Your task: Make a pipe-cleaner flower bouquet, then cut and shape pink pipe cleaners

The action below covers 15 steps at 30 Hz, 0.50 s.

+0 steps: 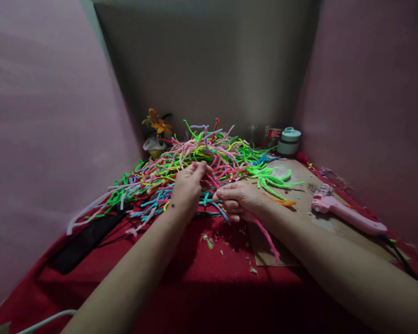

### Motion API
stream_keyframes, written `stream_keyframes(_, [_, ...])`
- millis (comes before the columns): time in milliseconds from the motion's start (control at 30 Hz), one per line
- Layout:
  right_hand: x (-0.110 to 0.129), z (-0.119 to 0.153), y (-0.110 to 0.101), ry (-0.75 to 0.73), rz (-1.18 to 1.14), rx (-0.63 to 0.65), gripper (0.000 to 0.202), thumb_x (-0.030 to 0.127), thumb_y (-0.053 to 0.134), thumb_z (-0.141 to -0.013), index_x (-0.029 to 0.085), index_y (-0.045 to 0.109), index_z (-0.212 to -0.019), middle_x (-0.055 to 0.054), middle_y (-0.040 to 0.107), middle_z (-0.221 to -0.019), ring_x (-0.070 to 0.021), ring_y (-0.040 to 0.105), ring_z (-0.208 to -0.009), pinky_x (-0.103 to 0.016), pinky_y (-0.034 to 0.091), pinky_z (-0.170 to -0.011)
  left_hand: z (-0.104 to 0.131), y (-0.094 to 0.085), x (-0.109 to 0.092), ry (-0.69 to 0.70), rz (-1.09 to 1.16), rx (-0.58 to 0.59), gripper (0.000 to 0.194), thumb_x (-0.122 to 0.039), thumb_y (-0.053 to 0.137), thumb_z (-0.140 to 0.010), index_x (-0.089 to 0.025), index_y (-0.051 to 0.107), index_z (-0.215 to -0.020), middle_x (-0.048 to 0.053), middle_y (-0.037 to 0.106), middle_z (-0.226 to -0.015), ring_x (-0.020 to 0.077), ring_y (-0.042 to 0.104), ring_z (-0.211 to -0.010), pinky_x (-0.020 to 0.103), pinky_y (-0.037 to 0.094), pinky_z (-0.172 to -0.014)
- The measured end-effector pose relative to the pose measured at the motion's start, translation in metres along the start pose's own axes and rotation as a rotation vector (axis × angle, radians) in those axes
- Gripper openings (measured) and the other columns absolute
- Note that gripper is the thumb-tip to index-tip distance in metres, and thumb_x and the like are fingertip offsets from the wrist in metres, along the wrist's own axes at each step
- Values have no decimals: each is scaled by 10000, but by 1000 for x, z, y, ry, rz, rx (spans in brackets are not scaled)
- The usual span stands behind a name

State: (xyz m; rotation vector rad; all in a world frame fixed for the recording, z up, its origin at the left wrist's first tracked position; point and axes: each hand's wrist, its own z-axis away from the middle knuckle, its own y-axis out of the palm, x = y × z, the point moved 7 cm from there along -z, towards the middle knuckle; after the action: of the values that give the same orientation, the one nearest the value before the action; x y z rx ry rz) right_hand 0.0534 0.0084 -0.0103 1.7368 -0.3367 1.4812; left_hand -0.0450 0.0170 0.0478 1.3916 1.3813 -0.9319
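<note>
A pink pipe cleaner (267, 239) runs between both hands above the red cloth. My left hand (191, 182) is closed on its upper part, thumb and fingers pinched together. Just to the right and a little lower, my right hand (238, 199) is closed on the same pipe cleaner, whose tail hangs below toward the board. Behind the hands spreads a large heap of pipe cleaners (195, 150) in pink, green, yellow, blue and other colours. A bundle of bright green pipe cleaners (266, 176) lies right of my right hand.
A pink glue gun (348, 213) rests on the brown board (306, 222) at right. Along the back stand a pale green jar (289, 140) and a pot with orange flowers (156, 144). A black flat object (87, 243) lies at left. Small scraps (209, 241) dot the red cloth (209, 266).
</note>
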Motion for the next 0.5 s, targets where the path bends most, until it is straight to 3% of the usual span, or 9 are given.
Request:
stream_keyframes(100, [-4, -2, 0, 8, 32, 9, 199, 287, 592, -772, 93, 606, -813, 120, 291, -348, -35, 209, -282, -187, 333, -306, -24, -12, 5, -156, 309, -51, 238, -288, 544, -841, -132, 518, -663, -31, 505, -510, 57, 446, -411, 177, 384, -438])
stream_keyframes(167, [-5, -2, 0, 12, 37, 9, 201, 282, 562, -794, 96, 616, -849, 119, 286, -346, -41, 206, -278, -190, 311, -299, -37, -19, 7, -212, 426, -62, 256, -229, 474, -880, -138, 476, -641, -60, 412, -439, 43, 373, -348, 159, 336, -383])
stream_keyframes(300, [-2, -2, -5, 8, 26, -38, 204, 262, 520, -823, 103, 638, -875, 113, 270, -334, -44, 167, -282, -192, 254, -294, -50, -36, 12, -173, 462, -117, 254, -203, 407, -909, -130, 503, -685, -83, 324, -406, 29, 256, -289, 149, 210, -303])
stream_keyframes(433, [-4, 0, -8, 91, 19, -54, 190, 197, 532, -797, 103, 645, -917, 114, 264, -327, -41, 143, -293, -193, 226, -302, -49, -53, 27, -177, 465, -199, 250, -206, 387, -917, -137, 510, -712, -96, 296, -379, 32, 230, -269, 151, 186, -295])
stream_keyframes(500, [0, 1, -11, 55, -42, -87, 247, 149, 528, -781, 127, 622, -1008, 122, 266, -332, -39, 133, -297, -184, 213, -306, -49, -63, 30, -172, 472, -235, 251, -205, 375, -921, -142, 512, -721, -104, 267, -362, 32, 210, -257, 151, 170, -295])
